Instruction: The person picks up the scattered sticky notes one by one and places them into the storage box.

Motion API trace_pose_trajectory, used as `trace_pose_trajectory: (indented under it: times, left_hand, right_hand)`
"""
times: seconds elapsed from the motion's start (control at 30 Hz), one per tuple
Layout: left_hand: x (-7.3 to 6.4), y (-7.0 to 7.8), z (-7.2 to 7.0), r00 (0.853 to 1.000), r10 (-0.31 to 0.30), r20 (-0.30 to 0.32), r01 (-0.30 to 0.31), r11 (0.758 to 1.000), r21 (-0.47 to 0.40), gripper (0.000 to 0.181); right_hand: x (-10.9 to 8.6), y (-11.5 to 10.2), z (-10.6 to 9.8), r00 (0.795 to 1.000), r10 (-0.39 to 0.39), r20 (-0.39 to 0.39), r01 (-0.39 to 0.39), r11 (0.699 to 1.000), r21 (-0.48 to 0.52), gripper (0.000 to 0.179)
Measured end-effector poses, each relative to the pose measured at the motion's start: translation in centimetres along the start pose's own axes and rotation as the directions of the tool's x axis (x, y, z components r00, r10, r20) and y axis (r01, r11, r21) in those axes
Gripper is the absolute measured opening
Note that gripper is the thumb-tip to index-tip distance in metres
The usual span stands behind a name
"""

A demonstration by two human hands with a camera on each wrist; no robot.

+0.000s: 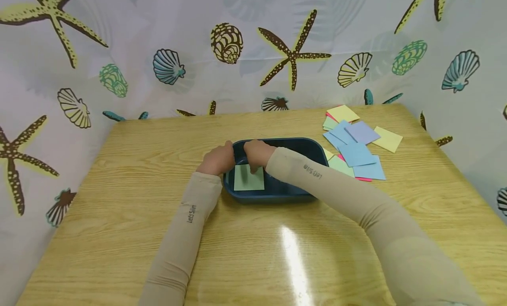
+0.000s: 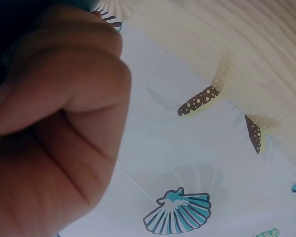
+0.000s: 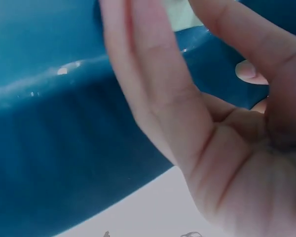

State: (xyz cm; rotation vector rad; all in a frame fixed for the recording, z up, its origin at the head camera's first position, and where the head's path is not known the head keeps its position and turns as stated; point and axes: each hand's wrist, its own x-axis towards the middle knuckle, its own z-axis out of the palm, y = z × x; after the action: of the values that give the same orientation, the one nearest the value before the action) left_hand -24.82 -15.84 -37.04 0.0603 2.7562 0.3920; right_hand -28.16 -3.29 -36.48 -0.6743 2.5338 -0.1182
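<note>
Blue tub (image 1: 277,199) has the left hand (image 1: 217,160) curled on its rim, and the right hand (image 1: 258,153), fingers fairly straight, pinch impossible to tell, seems busy handling the green note (image 1: 247,182) beneath it, next move calling for fingertip control.

Green note (image 1: 248,183) in blue bin (image 1: 277,197)

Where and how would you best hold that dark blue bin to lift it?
I'd take the blue bin by the rim at its short ends, one hand from each side, since it's longer side to side than front to back. The left hand grips its left end; the right sleeve crosses over its right part.
</note>
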Motion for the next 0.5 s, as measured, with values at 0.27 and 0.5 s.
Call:
trace_pose_trajectory:
  times: [0.27,0.5]
  left_hand:
    - [0.1,0.3,0.1,1.000,0.006,0.002,-0.006,1.000,0.010,0.042]
    - [0.2,0.3,0.2,1.000,-0.019,0.021,0.019,1.000,0.010,0.045]
  right_hand:
    - [-1.5,0.7,-0.2,0.988,-0.107,-0.107,0.105,0.994,-0.017,0.039]
    - [-5.6,2.9,-3.6,0.950,-0.207,-0.232,0.247,0.956,0.156,0.021]
